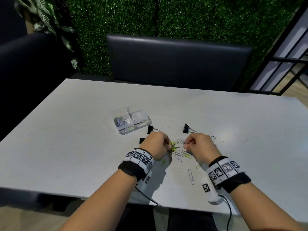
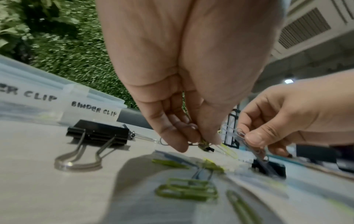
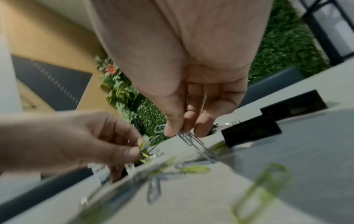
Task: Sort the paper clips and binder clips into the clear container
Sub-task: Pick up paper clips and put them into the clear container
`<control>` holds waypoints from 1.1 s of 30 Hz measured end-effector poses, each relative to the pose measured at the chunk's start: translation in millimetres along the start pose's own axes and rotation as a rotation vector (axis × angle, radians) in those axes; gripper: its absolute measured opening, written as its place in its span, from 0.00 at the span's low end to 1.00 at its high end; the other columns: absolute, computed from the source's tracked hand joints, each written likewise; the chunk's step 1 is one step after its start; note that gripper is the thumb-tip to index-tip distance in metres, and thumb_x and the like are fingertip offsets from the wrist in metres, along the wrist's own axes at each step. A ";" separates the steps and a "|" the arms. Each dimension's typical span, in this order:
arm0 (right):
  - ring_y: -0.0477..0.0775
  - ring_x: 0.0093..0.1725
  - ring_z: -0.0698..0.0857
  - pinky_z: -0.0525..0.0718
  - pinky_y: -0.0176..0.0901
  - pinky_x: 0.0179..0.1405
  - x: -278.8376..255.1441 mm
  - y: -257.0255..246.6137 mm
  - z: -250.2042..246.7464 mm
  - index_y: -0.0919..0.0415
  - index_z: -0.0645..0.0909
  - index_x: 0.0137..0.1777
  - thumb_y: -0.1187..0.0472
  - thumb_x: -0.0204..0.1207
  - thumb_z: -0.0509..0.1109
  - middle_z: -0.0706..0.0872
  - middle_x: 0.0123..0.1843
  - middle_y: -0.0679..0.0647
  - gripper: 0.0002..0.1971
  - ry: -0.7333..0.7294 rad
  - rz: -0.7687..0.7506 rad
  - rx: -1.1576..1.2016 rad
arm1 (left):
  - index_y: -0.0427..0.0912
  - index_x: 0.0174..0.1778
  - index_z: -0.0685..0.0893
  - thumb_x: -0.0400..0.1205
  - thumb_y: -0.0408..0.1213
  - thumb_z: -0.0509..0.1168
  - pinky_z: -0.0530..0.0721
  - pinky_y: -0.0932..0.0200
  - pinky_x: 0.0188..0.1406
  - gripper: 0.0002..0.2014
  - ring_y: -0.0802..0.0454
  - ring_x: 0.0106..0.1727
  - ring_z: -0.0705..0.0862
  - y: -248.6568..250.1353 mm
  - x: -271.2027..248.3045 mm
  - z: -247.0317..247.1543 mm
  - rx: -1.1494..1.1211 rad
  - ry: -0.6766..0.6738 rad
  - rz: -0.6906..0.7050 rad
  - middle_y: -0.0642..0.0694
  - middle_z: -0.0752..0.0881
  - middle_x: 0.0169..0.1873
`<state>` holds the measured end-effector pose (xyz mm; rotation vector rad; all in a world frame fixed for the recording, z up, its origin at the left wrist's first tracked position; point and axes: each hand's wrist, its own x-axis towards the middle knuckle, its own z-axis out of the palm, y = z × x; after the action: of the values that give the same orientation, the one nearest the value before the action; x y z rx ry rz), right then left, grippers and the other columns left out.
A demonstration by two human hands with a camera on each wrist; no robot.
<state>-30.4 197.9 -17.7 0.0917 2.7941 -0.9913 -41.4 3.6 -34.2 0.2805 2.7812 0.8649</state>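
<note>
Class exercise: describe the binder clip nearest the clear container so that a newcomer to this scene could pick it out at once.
Start at the clear container on the grey table. At its near right corner lies a black binder clip, its wire handles pointing right. Unlike the other binder clip further right, it almost touches the container.

A pale grey wood-grain table (image 1: 233, 124) fills the lower half of the head view. Beyond its far edge stands a dark padded bench back (image 1: 178, 60). A green artificial hedge wall (image 1: 183, 15) covers the upper frame. Leafy variegated plants (image 1: 43, 15) hang at upper left. A black-framed glass partition (image 1: 286, 64) runs down the right edge. Tan flooring (image 1: 296, 92) shows at lower right of that partition.
</note>
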 end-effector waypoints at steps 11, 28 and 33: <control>0.53 0.43 0.93 0.88 0.45 0.43 29.4 -59.0 0.7 0.66 0.88 0.49 0.66 0.76 0.78 0.94 0.42 0.61 0.05 -0.030 -0.084 0.519 | 0.49 0.46 0.90 0.81 0.43 0.74 0.85 0.61 0.47 0.04 0.56 0.42 0.88 -38.6 -12.4 -71.0 -0.335 0.277 -0.093 0.54 0.90 0.38; 0.51 0.39 0.91 0.85 0.42 0.39 96.7 -193.8 90.6 0.56 0.90 0.40 0.60 0.72 0.82 0.93 0.39 0.53 0.04 -0.167 -0.186 0.271 | 0.45 0.44 0.93 0.82 0.41 0.71 0.91 0.53 0.49 0.07 0.52 0.37 0.93 -126.3 2.0 -127.8 -0.410 0.590 -0.386 0.48 0.93 0.32; 0.51 0.41 0.93 0.86 0.37 0.40 77.7 -155.0 49.9 0.54 0.89 0.43 0.60 0.79 0.74 0.93 0.41 0.52 0.04 -0.102 -0.249 0.210 | 0.50 0.47 0.92 0.81 0.42 0.70 0.84 0.66 0.43 0.05 0.59 0.39 0.89 -96.1 -15.8 -113.8 -0.331 0.550 -0.261 0.53 0.92 0.37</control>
<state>-117.5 46.1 25.8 -0.2790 2.6449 -1.3050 -66.9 -138.8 4.3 -0.4298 2.9642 1.4839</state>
